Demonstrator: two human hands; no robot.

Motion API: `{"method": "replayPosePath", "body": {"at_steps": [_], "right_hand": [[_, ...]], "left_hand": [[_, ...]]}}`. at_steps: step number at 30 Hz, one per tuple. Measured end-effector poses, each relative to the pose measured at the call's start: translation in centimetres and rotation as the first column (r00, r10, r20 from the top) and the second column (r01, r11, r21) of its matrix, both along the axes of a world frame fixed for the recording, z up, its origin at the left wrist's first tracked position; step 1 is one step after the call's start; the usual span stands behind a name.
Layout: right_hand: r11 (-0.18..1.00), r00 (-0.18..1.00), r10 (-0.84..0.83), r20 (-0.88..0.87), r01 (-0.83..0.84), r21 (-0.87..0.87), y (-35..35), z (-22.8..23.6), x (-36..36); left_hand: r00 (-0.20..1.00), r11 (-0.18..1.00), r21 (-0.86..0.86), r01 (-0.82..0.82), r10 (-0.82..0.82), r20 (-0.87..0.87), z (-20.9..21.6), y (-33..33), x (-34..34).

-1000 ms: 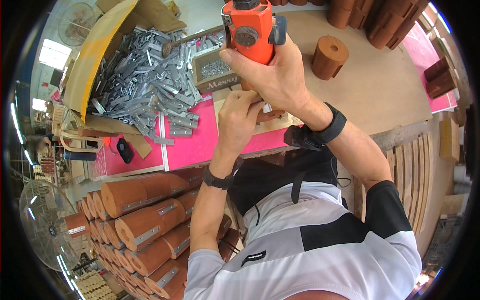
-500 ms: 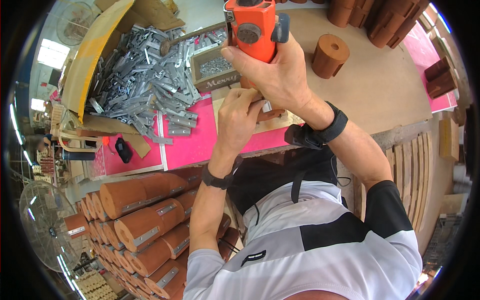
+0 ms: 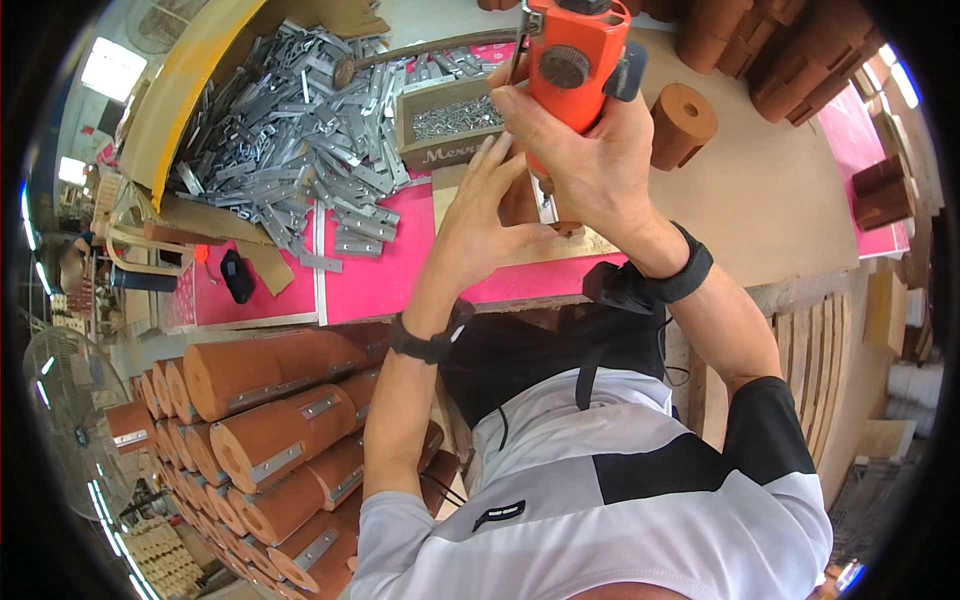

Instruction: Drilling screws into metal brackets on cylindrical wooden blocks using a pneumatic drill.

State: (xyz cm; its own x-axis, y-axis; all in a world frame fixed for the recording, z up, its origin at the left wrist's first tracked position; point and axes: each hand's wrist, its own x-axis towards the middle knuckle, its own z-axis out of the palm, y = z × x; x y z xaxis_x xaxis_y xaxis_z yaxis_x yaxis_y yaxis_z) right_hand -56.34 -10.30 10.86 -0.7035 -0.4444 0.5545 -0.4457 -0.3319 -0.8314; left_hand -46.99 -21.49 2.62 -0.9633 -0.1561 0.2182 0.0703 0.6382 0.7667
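An orange power screwdriver (image 3: 590,35) is gripped from behind by my right hand (image 3: 605,160), its working end pointing down. Beneath it lies a brown cylindrical block (image 3: 516,205), largely covered by my hands, with a silver metal plate (image 3: 547,208) on it. The tool's tip is close to the plate; whether they touch is hard to see. My left hand (image 3: 470,225) is beside the block with fingers spread and thumb stretched toward the plate, nothing held in it. The block rests on a pale wooden board (image 3: 446,195).
A wooden box (image 3: 430,155) of screws stands just beyond my left hand. Left of it, metal plates (image 3: 310,130) spill from a cardboard box (image 3: 205,90). Brown cylinders stand at the right (image 3: 685,125) and back right; a stack (image 3: 265,370) is below the table's left edge.
My left hand has loosened from a pinch at the plate and spread its fingers, moving slightly away. The view has shifted, and the screwdriver remains in my right hand.
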Motion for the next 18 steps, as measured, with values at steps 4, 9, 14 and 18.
{"method": "replayPosePath", "body": {"at_steps": [4, 9, 14, 18], "right_hand": [[0.999, 0.999, -0.031, -0.037, 0.032, 0.013, -0.26, 0.09, 0.05], [0.998, 0.998, -0.033, -0.059, 0.036, 0.043, -0.02, 0.13, 0.2], [1.0, 1.0, -0.01, 0.011, 0.011, -0.012, -0.11, 0.1, 0.18], [0.998, 0.999, -0.019, -0.031, 0.021, 0.064, -0.12, 0.17, -0.17]], "left_hand": [[0.998, 0.999, 0.029, 0.036, -0.037, 0.046, -0.29, -0.95, -0.47], [0.998, 0.992, 0.118, 0.033, -0.038, 0.042, -0.47, -1.01, -0.34], [0.999, 0.994, 0.1, 0.034, -0.036, 0.013, -0.81, -1.11, -0.56], [1.0, 0.993, 0.119, 0.026, -0.026, -0.002, -0.69, -0.88, -0.58]]}}
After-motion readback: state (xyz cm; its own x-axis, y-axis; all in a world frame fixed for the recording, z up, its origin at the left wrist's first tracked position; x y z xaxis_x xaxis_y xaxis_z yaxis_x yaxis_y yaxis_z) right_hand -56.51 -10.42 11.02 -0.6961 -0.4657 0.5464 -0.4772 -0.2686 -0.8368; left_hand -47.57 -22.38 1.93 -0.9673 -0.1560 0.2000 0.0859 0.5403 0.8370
